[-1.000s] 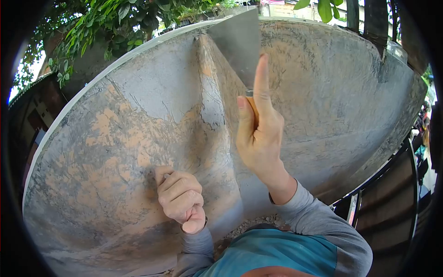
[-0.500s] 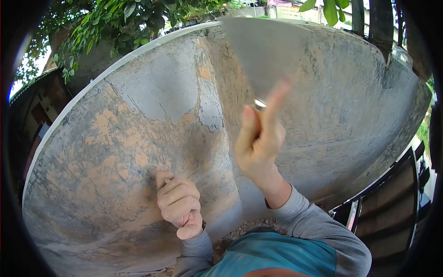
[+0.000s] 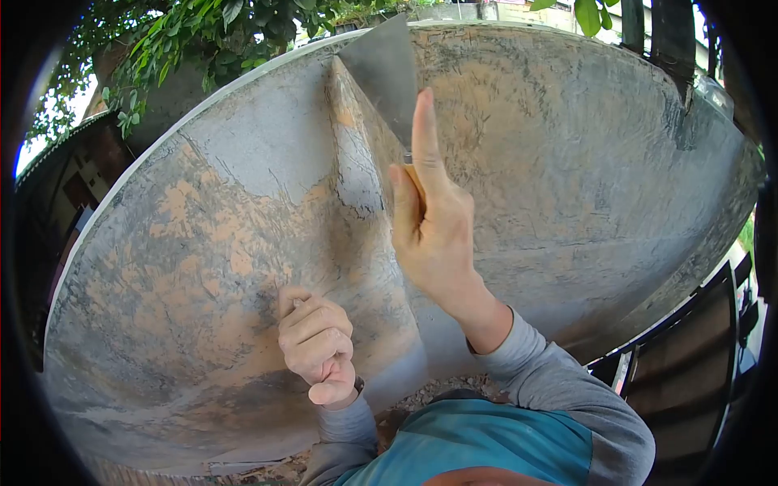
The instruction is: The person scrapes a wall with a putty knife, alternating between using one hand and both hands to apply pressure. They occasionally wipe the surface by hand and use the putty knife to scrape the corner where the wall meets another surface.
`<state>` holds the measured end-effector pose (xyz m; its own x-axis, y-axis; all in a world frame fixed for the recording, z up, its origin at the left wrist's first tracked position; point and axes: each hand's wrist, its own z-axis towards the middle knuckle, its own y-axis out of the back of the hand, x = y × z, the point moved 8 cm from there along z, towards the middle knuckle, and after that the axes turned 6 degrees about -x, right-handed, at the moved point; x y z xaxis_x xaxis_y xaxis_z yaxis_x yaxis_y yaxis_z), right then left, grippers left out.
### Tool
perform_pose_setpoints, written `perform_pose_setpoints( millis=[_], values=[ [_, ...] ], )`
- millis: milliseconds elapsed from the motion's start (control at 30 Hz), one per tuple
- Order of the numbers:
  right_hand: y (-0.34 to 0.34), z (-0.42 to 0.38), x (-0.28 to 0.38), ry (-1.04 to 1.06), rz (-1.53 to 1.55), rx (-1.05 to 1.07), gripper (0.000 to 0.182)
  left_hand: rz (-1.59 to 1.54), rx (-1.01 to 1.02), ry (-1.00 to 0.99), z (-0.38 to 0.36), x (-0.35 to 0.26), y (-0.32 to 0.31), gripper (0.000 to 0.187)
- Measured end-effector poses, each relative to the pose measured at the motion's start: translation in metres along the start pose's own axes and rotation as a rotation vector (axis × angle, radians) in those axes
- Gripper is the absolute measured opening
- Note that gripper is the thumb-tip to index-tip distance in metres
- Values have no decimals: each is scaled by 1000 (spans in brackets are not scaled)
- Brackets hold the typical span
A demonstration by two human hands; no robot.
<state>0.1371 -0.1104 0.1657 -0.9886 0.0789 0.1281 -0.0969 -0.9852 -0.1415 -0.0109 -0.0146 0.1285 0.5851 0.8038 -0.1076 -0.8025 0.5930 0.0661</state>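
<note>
A broad metal scraper (image 3: pixel 381 73) with a wooden handle is in my right hand (image 3: pixel 438 219), whose index finger points up along the blade. The blade lies at the upper part of a large curved grey surface (image 3: pixel 551 162), near the top of a raised ridge (image 3: pixel 354 154). My left hand (image 3: pixel 318 342) is curled low in front of the patchy, orange-stained left part of the surface. Whether it holds something small cannot be made out.
Leafy branches (image 3: pixel 211 32) hang over the upper left rim. Dark posts (image 3: pixel 673 40) stand at the upper right, and a dark slatted structure (image 3: pixel 677 364) is at the lower right. Rubble (image 3: pixel 438 387) lies near the person's body.
My right hand and the scraper have moved left, and the blade has swung from blurred to sharp near the ridge's top. My left hand has barely moved.
</note>
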Motion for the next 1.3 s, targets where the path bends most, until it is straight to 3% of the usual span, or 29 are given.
perform_pose_setpoints(
  millis=[33,133,167,333,433,467,533,633,733,767,867,933,1033,1100,1200,1233,1300],
  values=[
    [9,7,2,86,92,-174,73,2,-8,-12,3,1,0,83],
    [13,20,8,-41,100,-18,74,25,-11,19,-1,-8,1,83],
    [7,18,5,-161,133,119,73,39,-11,24,1,-8,-2,83],
    [39,-14,7,87,384,-197,66,351,-66,-49,3,-17,1,74],
    [54,-40,-2,-94,345,-50,62,952,-67,-210,60,-5,3,57],
    [61,-51,-6,-201,334,13,61,1072,-115,-250,83,6,-1,62],
    [69,-82,-19,-482,395,60,58,1298,50,-290,115,39,-27,74],
    [77,-117,-28,-695,383,178,55,1022,523,-390,105,68,-87,77],
    [95,-135,-24,-574,379,237,54,1026,730,-446,104,63,-81,81],
    [104,-142,-26,-582,361,239,54,1153,578,-433,132,55,-61,84],
    [124,-176,-22,-729,371,258,53,1127,74,-533,165,55,-22,85],
    [126,-200,-22,-913,427,293,53,1055,441,-528,131,51,-57,81],
    [133,-186,-15,-753,383,326,51,985,1026,-438,83,63,-79,78],
    [139,-179,-14,-694,304,385,45,1262,417,-559,166,41,-33,78],
    [144,-178,-16,-704,216,467,41,1451,106,-496,176,47,-6,79],
    [145,-178,-17,-714,231,428,39,1311,358,-645,147,48,-33,80],
    [145,-181,-18,-715,265,397,38,894,1141,-602,42,65,-75,80]
  ],
)
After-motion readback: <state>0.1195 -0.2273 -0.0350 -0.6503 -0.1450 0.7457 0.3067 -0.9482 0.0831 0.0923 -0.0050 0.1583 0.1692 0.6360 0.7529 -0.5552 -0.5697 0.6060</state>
